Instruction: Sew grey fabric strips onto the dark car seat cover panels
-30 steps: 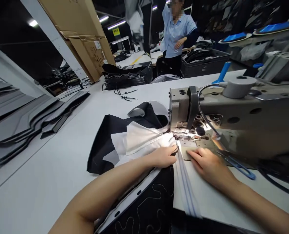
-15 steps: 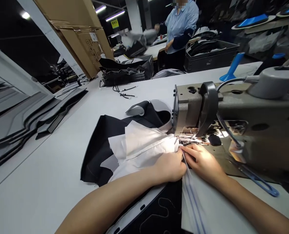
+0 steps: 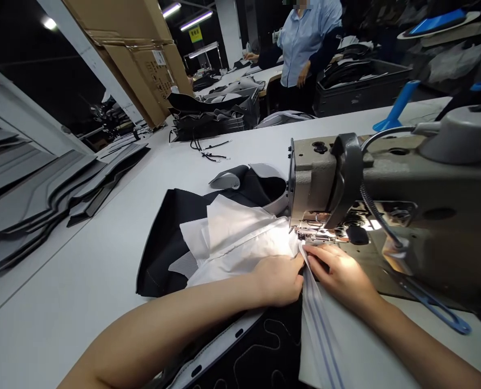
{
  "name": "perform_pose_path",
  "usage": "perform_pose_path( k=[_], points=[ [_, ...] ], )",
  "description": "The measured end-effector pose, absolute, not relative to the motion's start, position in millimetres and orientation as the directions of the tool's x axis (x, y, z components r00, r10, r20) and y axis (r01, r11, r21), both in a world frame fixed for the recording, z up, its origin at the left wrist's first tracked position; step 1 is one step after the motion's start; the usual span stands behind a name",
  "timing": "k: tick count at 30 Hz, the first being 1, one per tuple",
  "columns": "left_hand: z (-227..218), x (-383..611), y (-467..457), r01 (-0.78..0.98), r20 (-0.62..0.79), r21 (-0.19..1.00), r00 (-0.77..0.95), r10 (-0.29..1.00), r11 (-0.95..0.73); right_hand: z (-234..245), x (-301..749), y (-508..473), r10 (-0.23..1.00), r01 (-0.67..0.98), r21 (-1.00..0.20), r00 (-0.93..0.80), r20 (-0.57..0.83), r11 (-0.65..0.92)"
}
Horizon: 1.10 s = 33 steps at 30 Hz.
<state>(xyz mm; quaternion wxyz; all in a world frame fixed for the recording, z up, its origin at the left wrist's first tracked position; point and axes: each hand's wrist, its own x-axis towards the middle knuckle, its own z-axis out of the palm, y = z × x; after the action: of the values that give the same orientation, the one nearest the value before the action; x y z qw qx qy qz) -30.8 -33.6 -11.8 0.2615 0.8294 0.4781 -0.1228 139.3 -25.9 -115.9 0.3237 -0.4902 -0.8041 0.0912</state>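
Observation:
My left hand (image 3: 281, 278) is curled on a bunch of white fabric (image 3: 240, 240), pressing it just left of the presser foot (image 3: 311, 233) of a grey sewing machine (image 3: 386, 194). My right hand (image 3: 340, 273) lies close beside it, fingers pinching a white strip with blue stripes (image 3: 319, 329) that runs back toward me from the needle. Black quilted material (image 3: 256, 351) lies under both forearms, and black fabric (image 3: 167, 237) spreads out to the left of the white piece.
Stacks of grey cut panels (image 3: 41, 200) lie along the table's left side. Blue-handled scissors (image 3: 439, 310) rest to the right of my right arm. Cardboard boxes (image 3: 135, 48), a black bin of parts (image 3: 212, 116) and a person in a light-blue shirt (image 3: 309, 48) stand behind the table.
My right hand has slid up along the striped strip to the presser foot and now sits against my left hand. The person behind has put down the fabric they held up.

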Motion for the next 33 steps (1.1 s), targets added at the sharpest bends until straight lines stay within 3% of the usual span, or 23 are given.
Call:
perform_pose_path(
  k=[6,10,12,15,18,22,26,29,33],
  points=[
    [-18,-20,-24,0.872,-0.387,0.243,0.489,0.782,-0.426,-114,139,-25,0.849,0.66,-0.542,-0.327,0.416,0.52],
    [-8,-28,-17,0.872,-0.375,0.261,0.487,0.789,-0.414,-104,145,-28,0.82,0.592,-0.575,-0.328,0.469,0.565],
    [8,-44,-20,0.875,-0.472,0.33,0.477,0.741,-0.354,-94,147,-33,0.771,0.482,-0.603,-0.364,0.523,0.636],
    [47,-73,-33,0.895,-0.673,0.4,0.434,0.599,-0.198,-80,141,-44,0.624,0.326,-0.545,-0.548,0.557,0.772],
    [87,-81,-46,0.93,-0.741,0.323,0.364,0.564,-0.176,-75,125,-54,0.539,0.312,-0.486,-0.712,0.449,0.817],
    [104,-46,-53,0.915,-0.73,0.117,0.343,0.592,-0.386,-76,112,-66,0.592,0.394,-0.494,-0.726,0.35,0.776],
    [72,-10,-52,0.843,-0.714,0.013,0.385,0.585,-0.538,-76,126,-67,0.635,0.351,-0.649,-0.724,0.268,0.675],
    [46,-4,-46,0.882,-0.699,0.01,0.342,0.628,-0.47,-78,145,-57,0.672,0.372,-0.675,-0.697,0.25,0.637],
    [30,-8,-34,0.955,-0.729,0.115,0.268,0.63,-0.273,-91,159,-39,0.826,0.535,-0.647,-0.476,0.302,0.544]
  ],
)
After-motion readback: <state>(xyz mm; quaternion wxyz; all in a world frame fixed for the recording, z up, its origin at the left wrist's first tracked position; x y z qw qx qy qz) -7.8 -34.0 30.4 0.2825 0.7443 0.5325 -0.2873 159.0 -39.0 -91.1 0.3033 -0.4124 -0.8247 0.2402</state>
